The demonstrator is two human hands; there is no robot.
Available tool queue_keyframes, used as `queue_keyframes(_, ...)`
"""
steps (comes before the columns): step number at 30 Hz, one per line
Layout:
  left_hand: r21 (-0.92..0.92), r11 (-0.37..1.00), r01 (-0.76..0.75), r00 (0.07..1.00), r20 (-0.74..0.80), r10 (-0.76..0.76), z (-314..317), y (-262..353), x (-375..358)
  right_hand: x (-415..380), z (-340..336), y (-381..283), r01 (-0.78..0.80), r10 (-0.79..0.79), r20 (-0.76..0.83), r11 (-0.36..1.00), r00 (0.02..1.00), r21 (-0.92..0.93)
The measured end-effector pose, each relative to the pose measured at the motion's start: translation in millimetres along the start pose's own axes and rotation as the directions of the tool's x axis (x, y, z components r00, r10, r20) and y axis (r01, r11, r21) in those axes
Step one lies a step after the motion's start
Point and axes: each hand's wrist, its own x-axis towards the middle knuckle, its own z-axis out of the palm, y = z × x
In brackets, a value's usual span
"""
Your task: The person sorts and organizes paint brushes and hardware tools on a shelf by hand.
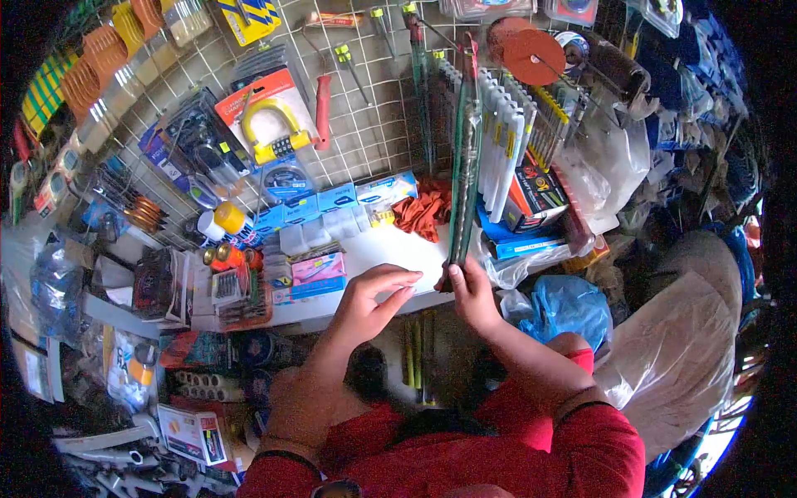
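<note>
My right hand (473,295) is closed around the lower end of a long, narrow plastic sleeve (466,158) with green edges. A dark, slender item shows inside it, but its kind I cannot make out. The sleeve stands nearly upright, its top reaching up in front of the wire grid. To the left, my left hand (374,299) is held over the edge of the white shelf (390,249), thumb and fingers stretched toward the sleeve but apart from it. Nothing shows between those fingers. Crumpled orange-red cloth (422,212) lies behind the hands.
A wire grid (374,133) carries a carded yellow lock (274,129), white packaged strips (502,141) and reddish discs (531,54). Small blue boxes (336,199) and spray cans (232,220) stand on the shelf. A blue plastic bag (569,307) is at right.
</note>
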Motion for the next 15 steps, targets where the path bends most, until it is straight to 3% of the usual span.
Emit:
queue_keyframes(2,0.041,0.999,-0.022,1.000,0.015,0.021,-1.8,-1.1,-0.2,-0.8,2.1,2.6,-0.032,0.031,0.020,0.996,0.999,0.086)
queue_keyframes(6,0.037,0.999,-0.017,1.000,0.025,0.016,-3.2,0.8,-0.8,-0.6,3.0,4.7,-0.024,0.022,0.057,0.999,0.998,0.024)
queue_keyframes(8,0.011,1.000,0.004,1.000,0.027,-0.004,-3.2,2.5,-0.8,0.7,5.0,3.1,-0.081,0.068,0.082,0.983,0.994,0.168)
queue_keyframes(12,0.009,0.999,0.032,0.997,0.071,-0.032,-2.1,4.7,-0.6,14.8,-0.4,-11.5,-0.076,0.064,0.091,0.988,0.994,0.134)
queue_keyframes(14,0.000,0.999,0.047,0.995,0.085,-0.047,0.3,4.4,-0.1,24.4,4.6,-39.9,0.049,-0.017,-0.133,0.970,0.991,0.239)
queue_keyframes(15,0.004,0.999,0.042,0.995,0.094,-0.042,2.2,3.2,0.0,29.9,5.4,-51.3,0.080,-0.042,-0.166,0.969,0.985,0.234)
